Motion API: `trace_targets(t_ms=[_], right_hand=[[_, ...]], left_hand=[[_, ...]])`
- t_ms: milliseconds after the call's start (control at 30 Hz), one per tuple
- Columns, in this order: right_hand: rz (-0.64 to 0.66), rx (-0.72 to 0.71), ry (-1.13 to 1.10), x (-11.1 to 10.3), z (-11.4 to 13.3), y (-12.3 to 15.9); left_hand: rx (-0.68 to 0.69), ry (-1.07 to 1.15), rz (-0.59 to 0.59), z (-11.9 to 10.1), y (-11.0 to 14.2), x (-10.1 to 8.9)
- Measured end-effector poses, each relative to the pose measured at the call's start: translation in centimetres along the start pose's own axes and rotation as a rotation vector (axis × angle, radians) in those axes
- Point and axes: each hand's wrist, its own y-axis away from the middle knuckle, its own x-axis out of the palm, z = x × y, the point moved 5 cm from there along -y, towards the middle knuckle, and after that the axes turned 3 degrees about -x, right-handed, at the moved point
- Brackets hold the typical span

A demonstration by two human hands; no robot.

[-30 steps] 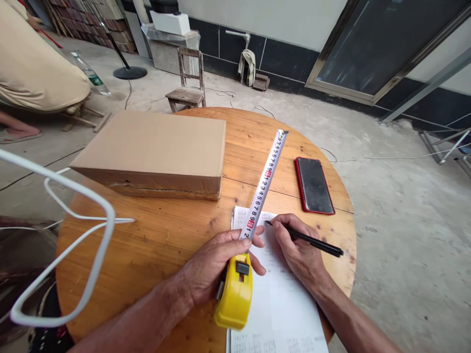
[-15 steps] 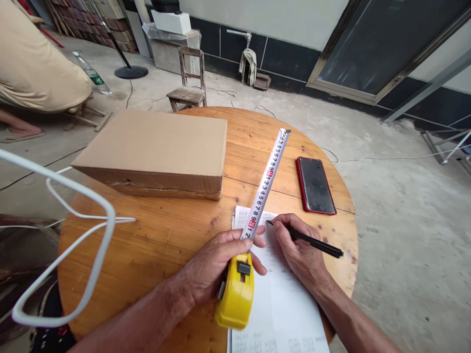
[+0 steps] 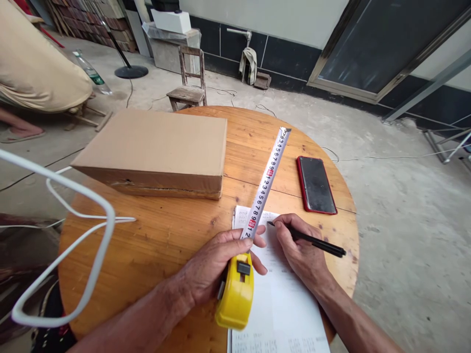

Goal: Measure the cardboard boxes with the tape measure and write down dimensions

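Observation:
My left hand (image 3: 217,257) grips a yellow tape measure (image 3: 235,296), its thumb lying on the pulled-out blade (image 3: 263,189). The blade slants up and to the right over the table, with figures past 20 showing near my thumb. In my right hand (image 3: 303,245) is a black pen (image 3: 320,242), its tip at the upper part of the written-on paper (image 3: 279,304). That hand rests on the sheets. Rows of handwriting show at the top and bottom of the page, too small to read. Beyond my left hand lies a closed cardboard box (image 3: 158,142).
A phone in a red case (image 3: 316,185) lies on the round wooden table (image 3: 176,225), to the right. White bent tubing (image 3: 106,235) crosses the left side. A small wooden chair (image 3: 187,93) stands behind the table. Another person's foot (image 3: 25,131) shows at far left, near a plastic bottle (image 3: 91,73).
The pen in my right hand has shifted very slightly to the right. My left hand and the tape measure stay in place.

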Motion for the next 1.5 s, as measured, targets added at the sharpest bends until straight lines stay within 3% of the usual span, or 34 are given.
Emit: trace_targets(t_ms=[267,700,1500], right_hand=[[-0.023,0.080,-0.069,-0.3,-0.6,0.4],[-0.002,0.000,0.053,-0.2,-0.1,0.2],[-0.037,0.134,-0.068,-0.7,-1.3,0.5]], left_hand=[[0.003,0.008,0.005,0.2,0.0,-0.2],[-0.005,0.013,0.012,0.0,-0.1,-0.1],[-0.027,0.007,-0.022,0.2,-0.2,-0.2]])
